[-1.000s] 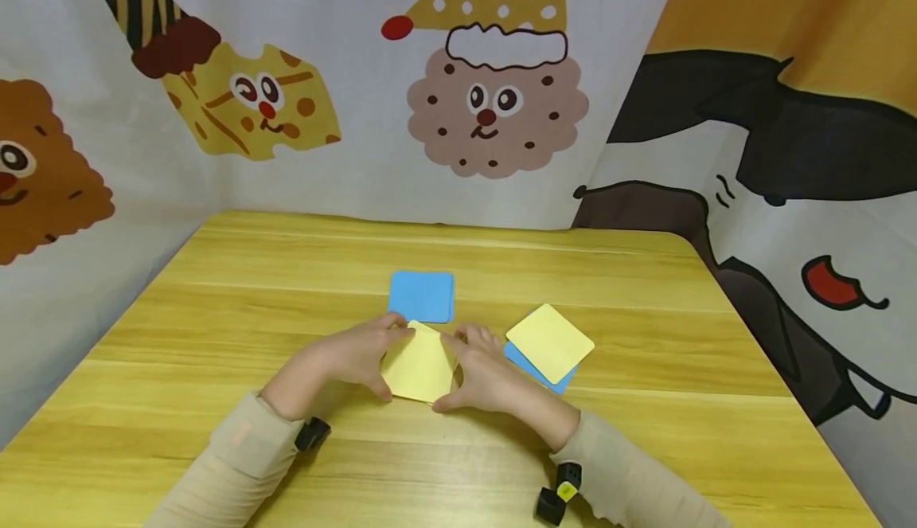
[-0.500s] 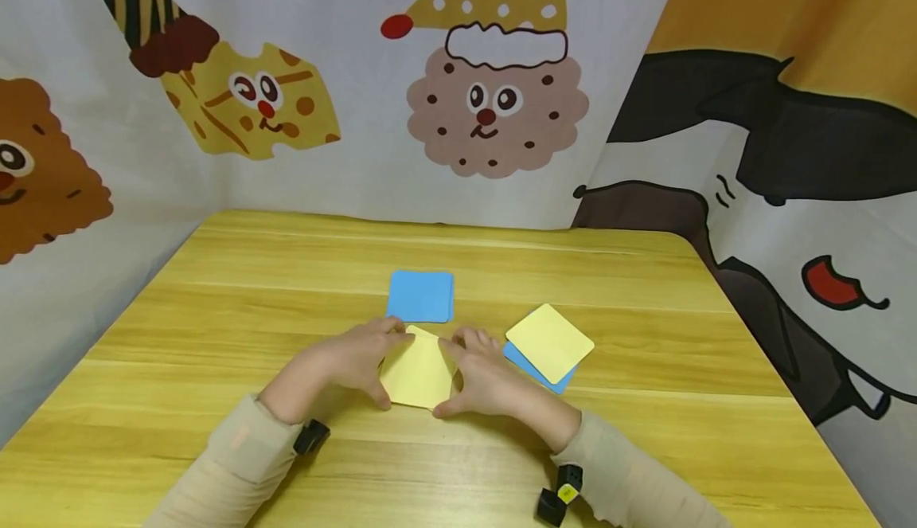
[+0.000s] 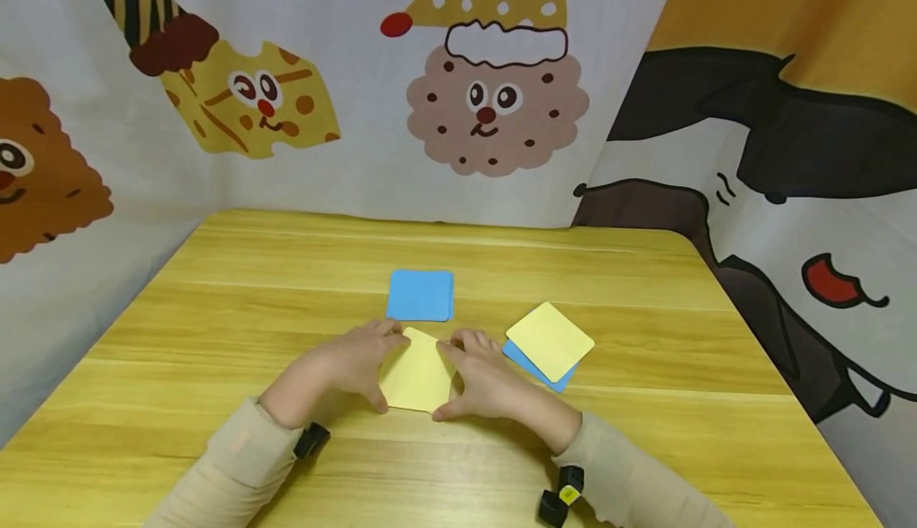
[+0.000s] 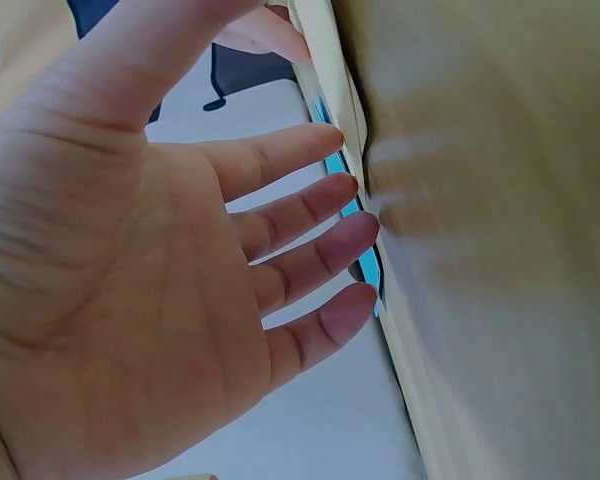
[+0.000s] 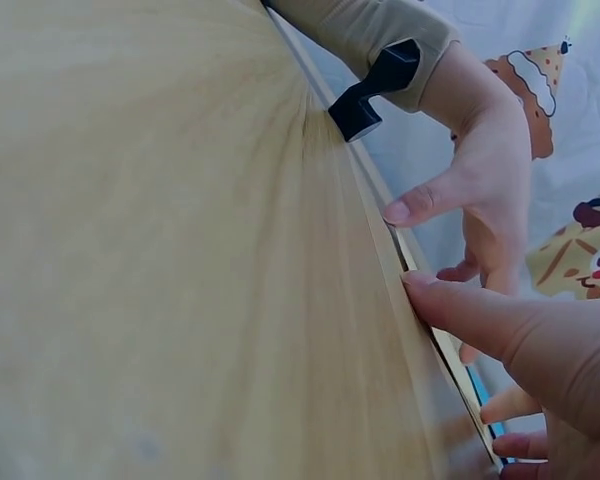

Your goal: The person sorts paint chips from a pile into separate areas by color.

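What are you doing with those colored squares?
A person's left hand and right hand press on the edges of a yellow square lying on the wooden table. A blue square lies just behind it. To the right, another yellow square sits on a blue one.

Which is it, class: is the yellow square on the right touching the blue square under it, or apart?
Touching. In the head view the yellow square lies flat on the blue square, overlapping most of it, with no gap or shadow between them.

On the yellow wooden table, a yellow square card lies nearest; a blue square card lies just behind, a yellow-on-blue card pair to the right.
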A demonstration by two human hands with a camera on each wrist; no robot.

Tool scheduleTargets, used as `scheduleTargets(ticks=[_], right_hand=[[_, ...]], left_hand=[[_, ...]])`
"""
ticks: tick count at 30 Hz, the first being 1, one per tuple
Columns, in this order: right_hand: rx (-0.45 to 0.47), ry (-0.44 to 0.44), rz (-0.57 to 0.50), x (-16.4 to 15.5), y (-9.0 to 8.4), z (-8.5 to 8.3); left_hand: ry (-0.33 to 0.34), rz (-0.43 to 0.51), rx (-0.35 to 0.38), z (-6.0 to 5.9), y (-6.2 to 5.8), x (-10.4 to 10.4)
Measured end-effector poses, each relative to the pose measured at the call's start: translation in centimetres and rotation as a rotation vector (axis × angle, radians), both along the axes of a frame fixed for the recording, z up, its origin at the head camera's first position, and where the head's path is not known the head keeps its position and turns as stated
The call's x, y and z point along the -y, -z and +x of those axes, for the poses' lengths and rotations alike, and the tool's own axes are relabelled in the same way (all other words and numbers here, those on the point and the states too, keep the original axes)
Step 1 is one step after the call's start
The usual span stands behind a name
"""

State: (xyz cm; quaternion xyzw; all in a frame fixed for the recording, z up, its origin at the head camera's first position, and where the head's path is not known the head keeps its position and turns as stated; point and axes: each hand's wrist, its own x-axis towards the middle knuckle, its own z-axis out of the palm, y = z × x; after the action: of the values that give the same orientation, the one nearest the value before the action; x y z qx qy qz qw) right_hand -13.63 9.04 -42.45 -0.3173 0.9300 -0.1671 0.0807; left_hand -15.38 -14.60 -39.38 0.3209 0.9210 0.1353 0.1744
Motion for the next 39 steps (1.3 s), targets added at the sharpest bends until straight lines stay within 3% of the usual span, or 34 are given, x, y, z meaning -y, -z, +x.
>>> scheduleTargets(ticks=[12,20,28,39], right_hand=[[0.021,-0.013,-0.056,-0.6,-0.1,-0.5],[-0.032,0.000,-0.111,-1.6,-1.5,-0.5],[-0.079,0.045,-0.128,-4.5,-2.1,-0.5],[-0.130,0.091,-0.161,-9.4,-1.9,-1.1]], left_hand=[[-0.014,0.025,0.019,0.0,-0.4,0.3],[0.002,0.081,-0.072,0.0,-0.7,0.0],[0.044,0.112,-0.131,0.1,-0.8,-2.1],[0.012,0.119,-0.143,0.0,-1.0,-6.1]])
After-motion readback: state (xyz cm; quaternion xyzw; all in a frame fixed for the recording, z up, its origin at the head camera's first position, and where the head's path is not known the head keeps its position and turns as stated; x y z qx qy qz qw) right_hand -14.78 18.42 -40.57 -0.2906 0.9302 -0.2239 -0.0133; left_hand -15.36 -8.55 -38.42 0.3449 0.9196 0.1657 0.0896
